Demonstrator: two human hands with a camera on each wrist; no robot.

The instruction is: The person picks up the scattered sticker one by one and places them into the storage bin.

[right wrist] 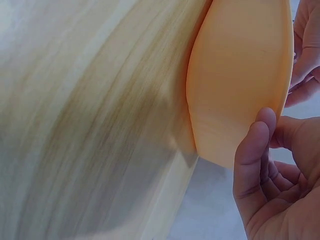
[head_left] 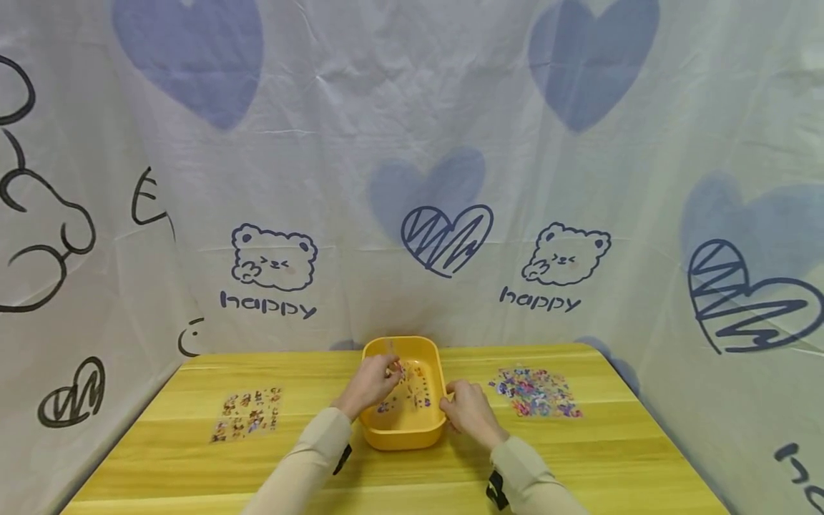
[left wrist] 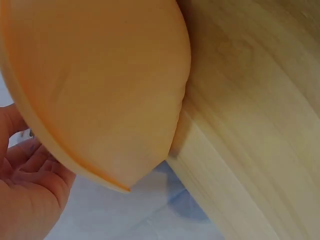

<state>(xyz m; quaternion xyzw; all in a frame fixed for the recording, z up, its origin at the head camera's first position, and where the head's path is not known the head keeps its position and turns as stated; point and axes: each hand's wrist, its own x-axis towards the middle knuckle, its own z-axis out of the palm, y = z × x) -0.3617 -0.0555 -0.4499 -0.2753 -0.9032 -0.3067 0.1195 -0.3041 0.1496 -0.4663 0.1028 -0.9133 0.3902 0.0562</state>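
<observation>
Currently, a clear sticker sheet lies within the yellow basin, pinched by the left hand's fingers; the right hand pinches the basin's rim. More sticker sheets flank it on the bench.

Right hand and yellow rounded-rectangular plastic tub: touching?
Touching. The right wrist view shows the right hand pinching the edge of the yellow tub, fingertips against its outer wall.

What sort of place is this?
Probably a makeshift tabletop booth: printed sheeting hangs behind and on both sides of a wood-grain table, which bears a yellow basin and sticker-like sheets.
</observation>
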